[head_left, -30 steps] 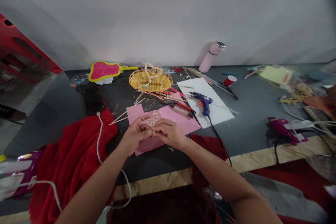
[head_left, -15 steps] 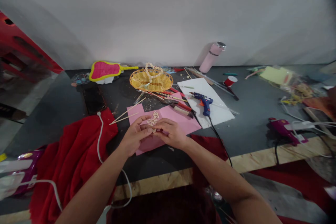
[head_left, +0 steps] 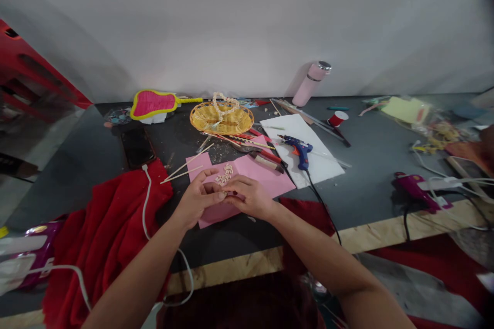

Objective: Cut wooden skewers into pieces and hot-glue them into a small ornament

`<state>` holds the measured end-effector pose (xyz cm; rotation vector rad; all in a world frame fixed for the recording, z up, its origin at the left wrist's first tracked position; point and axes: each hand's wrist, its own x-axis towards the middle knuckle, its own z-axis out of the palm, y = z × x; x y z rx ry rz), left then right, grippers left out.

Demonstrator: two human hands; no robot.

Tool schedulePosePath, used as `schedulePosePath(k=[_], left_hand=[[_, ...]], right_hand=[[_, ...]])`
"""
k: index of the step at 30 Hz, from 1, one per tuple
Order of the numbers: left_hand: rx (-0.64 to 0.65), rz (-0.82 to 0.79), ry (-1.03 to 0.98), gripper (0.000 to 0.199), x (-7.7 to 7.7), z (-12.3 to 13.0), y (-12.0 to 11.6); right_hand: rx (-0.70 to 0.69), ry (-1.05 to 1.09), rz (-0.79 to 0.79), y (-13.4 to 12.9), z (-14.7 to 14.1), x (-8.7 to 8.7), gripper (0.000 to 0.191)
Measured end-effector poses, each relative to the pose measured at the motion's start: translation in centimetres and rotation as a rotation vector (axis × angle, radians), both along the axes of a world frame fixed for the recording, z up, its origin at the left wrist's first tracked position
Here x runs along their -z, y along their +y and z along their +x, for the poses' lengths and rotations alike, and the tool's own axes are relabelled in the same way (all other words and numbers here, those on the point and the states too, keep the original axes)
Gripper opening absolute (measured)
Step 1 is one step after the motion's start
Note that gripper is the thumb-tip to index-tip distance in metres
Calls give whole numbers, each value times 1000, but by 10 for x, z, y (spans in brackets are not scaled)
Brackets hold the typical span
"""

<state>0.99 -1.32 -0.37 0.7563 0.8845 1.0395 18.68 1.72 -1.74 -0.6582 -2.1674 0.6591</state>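
Note:
Over a pink sheet of paper my two hands meet fingertip to fingertip. My left hand is pinched, thumb against fingers, and my right hand is pinched right beside it. Whatever lies between their tips is too small to make out. Just beyond the fingers, a little pile of short cream-coloured pieces rests on the paper. Two thin wooden sticks lie to the left of the pile. Pliers with red handles lie behind my right hand.
A blue glue gun lies on a white board, its cord running off the front edge. Behind the paper stands a wicker basket. A phone and red cloth are at left; a pink bottle stands by the wall.
My fingertips have drawn slightly closer together. The pale pieces that showed between them before are now mostly covered. Everything else on the table stays where it was.

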Motion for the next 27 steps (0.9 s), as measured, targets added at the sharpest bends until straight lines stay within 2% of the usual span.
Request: schedulePosePath(k=[5,10,14,27], left_hand=[[20,15,22,63,1,-2,1],[64,10,0,63,3,-2,1],[82,6,-29,62,2,-2,1],[38,-15,-40,68,1,1,0]], right_hand=[[-40,-10,-33,0,4,-3,31],[-39,21,-30,1,4,-2,20],[-44,26,-43,1,4,-3,20],[-9,30,32,-2,1,-1,14]])
